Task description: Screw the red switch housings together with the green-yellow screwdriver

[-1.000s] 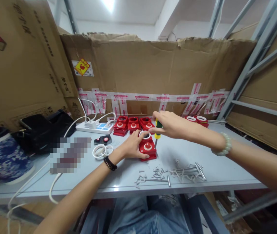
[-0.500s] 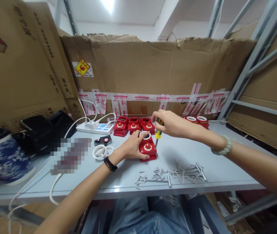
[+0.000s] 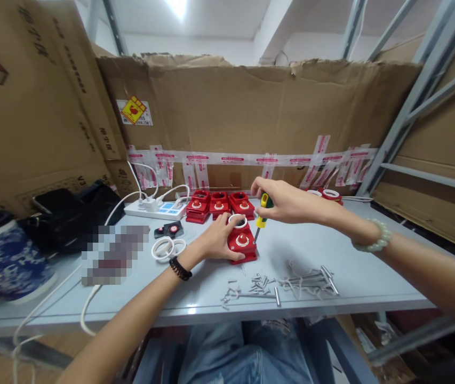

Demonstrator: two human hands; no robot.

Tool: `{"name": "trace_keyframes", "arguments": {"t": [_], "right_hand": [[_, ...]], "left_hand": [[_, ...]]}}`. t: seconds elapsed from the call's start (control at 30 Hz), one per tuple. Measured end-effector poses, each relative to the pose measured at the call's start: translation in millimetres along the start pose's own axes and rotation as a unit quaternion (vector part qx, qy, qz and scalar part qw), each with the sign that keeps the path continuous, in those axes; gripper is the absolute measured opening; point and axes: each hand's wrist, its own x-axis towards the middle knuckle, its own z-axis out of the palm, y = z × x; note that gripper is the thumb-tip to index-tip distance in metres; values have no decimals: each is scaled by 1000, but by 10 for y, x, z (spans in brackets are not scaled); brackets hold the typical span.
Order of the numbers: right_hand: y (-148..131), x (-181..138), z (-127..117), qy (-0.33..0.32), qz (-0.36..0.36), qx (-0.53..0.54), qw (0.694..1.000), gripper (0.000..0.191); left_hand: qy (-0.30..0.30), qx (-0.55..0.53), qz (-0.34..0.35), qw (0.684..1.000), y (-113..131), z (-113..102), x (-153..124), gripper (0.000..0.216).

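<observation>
On the table in front of me lies a red box-shaped housing (image 3: 242, 250) with a domed red button and a white ring (image 3: 237, 220) at its far end. My left hand (image 3: 220, 239) grips the housing from its left side, thumb along the near edge. With my right hand (image 3: 277, 200) I hold a yellow and green screwdriver (image 3: 262, 220) by its handle, tilted slightly. Its tip meets the housing's right corner, at what looks like a screw. Behind the housing, several similar red housings (image 3: 219, 205) stand in a row.
Loose screws (image 3: 261, 284) and metal T-shaped rods (image 3: 311, 281) lie near the table's front edge. White rings (image 3: 163, 249) and black parts (image 3: 169, 230) are left of my hand. A power strip (image 3: 157, 209), a patterned cup (image 3: 7, 256) and more red housings (image 3: 331, 197) stand farther out.
My right hand has turned a little on the screwdriver, so more of the yellow handle shows. The left hand and the red housing keep their place.
</observation>
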Motion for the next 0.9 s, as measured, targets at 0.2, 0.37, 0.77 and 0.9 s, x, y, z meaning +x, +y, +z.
{"name": "trace_keyframes", "arguments": {"t": [0.2,0.37,0.77,0.9], "right_hand": [[11,6,-2,18,42,-25,999,20],[1,-9,-45,-10,5,-21,1000,25],[-8,1,-11,21,20,-9,1000,12],[-22,-3,-5,24,0,-4,1000,16]], "left_hand": [[-2,2,-2,1000,7,-1,4,93],[-3,3,-3,1000,7,1,0,94],[-2,3,-6,1000,14,0,3,94],[1,3,-7,1000,23,-5,2,93]]}}
